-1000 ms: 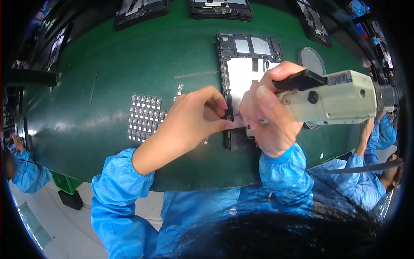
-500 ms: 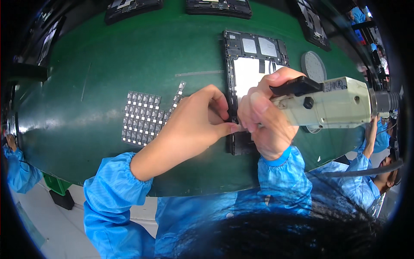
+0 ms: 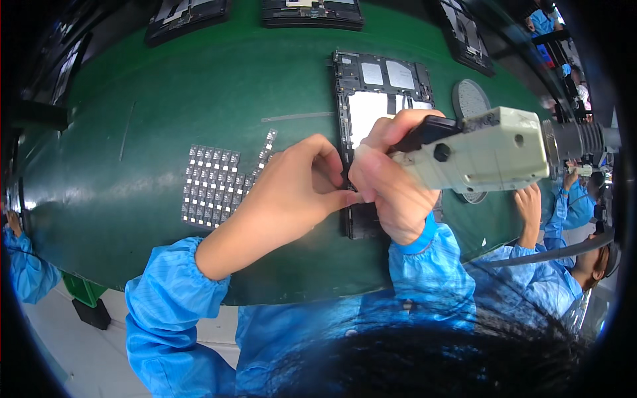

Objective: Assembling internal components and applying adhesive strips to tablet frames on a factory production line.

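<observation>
My right hand (image 3: 398, 176) grips a cream electric screwdriver (image 3: 488, 156) with a black lever and a black knob, lying nearly level above a black flat device casing (image 3: 345, 119). White and silver panels show in the casing. My left hand (image 3: 282, 179) rests at the casing's left edge with thumb and fingers curled in; what the fingertips hold, if anything, is hidden. The tool's tip is hidden behind my right hand. Under and beside my left wrist lies a sheet of small black pieces with white squares (image 3: 211, 179), with a slanting strip at its upper right.
A round dish of small grey bits (image 3: 470, 99) stands right of the casing. More casings (image 3: 312, 14) lie along the far edge of the green table (image 3: 152, 79). A thin clear strip (image 3: 295, 117) lies left of the casing. A co-worker's hand (image 3: 529, 209) shows at right.
The whole view has shifted slightly, so things sit a little further left. My hands keep the same grips. A co-worker's hand has come into sight at the right, below the screwdriver.
</observation>
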`<state>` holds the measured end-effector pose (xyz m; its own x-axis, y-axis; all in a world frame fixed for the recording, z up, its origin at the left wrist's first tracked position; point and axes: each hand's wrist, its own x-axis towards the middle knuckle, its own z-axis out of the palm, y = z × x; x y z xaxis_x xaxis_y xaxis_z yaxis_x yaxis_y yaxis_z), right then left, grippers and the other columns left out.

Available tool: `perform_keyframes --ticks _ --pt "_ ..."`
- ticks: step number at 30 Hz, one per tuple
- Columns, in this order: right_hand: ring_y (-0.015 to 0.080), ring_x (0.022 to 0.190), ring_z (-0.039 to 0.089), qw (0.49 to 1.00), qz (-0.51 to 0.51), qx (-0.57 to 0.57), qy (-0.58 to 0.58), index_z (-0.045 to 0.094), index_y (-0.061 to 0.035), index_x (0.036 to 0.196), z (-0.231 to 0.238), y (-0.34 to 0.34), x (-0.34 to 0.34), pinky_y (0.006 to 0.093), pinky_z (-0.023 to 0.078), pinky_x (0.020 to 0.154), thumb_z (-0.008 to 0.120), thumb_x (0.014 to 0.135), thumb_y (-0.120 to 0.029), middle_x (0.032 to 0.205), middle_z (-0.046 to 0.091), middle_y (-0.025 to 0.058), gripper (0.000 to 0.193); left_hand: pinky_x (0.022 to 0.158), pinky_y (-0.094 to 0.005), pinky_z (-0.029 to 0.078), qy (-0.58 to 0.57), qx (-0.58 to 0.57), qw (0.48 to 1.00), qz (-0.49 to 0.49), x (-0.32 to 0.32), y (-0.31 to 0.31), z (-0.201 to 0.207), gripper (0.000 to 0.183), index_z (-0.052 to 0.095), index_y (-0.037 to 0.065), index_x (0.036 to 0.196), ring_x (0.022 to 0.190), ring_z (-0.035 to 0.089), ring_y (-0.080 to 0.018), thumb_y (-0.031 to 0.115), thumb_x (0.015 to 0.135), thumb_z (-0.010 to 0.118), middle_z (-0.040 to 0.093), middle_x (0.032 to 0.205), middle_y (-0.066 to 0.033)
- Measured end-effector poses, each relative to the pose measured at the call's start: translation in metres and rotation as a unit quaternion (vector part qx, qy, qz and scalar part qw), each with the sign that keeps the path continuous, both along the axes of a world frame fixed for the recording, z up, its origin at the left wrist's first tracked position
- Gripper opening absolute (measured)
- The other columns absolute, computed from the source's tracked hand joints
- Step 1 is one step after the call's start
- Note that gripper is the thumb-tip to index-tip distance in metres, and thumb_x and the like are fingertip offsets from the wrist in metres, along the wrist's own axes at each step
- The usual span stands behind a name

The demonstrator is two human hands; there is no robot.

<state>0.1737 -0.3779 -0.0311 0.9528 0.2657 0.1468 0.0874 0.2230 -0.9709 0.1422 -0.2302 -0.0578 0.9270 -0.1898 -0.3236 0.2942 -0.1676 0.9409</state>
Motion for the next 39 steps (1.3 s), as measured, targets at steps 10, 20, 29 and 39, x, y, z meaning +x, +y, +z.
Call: perform_keyframes --ticks 10,20,29,39 --pt "0.0084 0.069 0.056 0.999 -0.007 -0.017 -0.036 0.050 -0.0061 0.099 -0.003 0.001 -0.005 0.0251 0.049 0.061 0.069 0.081 0.003 0.079 0.058 0.0031 0.028 0.066 -0.0295 0.052 -0.064 0.008 0.998 -0.028 0.002 0.002 -0.007 0.031 0.056 0.000 0.096 0.074 0.064 -0.0137 0.004 0.074 0.077 0.064 0.081 -0.0073" --pt "0.0080 0.078 0.057 0.994 0.062 0.051 0.072 0.059 -0.0035 0.111 0.012 -0.033 0.015 0.0257 0.049 0.071 0.072 0.079 -0.002 0.090 0.061 0.0023 0.034 0.061 -0.0209 0.047 0.056 -0.043 0.998 0.002 0.009 -0.009 0.018 0.033 0.051 -0.001 0.096 0.074 0.064 -0.0091 -0.004 0.075 0.077 0.062 0.092 -0.0060" --pt "0.0097 0.038 0.031 0.951 -0.279 0.041 -0.130 0.046 -0.0035 0.113 -0.016 -0.206 0.025 0.0261 0.030 0.036 0.057 0.084 -0.005 0.061 0.037 0.0020 0.031 0.057 -0.0178 0.047 0.075 -0.026 0.997 -0.012 0.012 -0.020 0.013 0.035 0.049 0.003 0.093 0.074 0.064 -0.0088 -0.004 0.074 0.078 0.058 0.087 -0.0050" --pt "0.0092 0.039 0.034 0.966 -0.245 0.040 -0.072 0.048 -0.0031 0.111 -0.007 -0.199 0.032 0.0257 0.029 0.037 0.058 0.083 0.002 0.061 0.041 0.0021 0.030 0.059 -0.0166 0.049 0.119 -0.009 0.993 0.002 0.019 -0.032 0.030 0.036 0.050 0.004 0.093 0.077 0.066 -0.0085 -0.007 0.073 0.078 0.058 0.086 -0.0038"
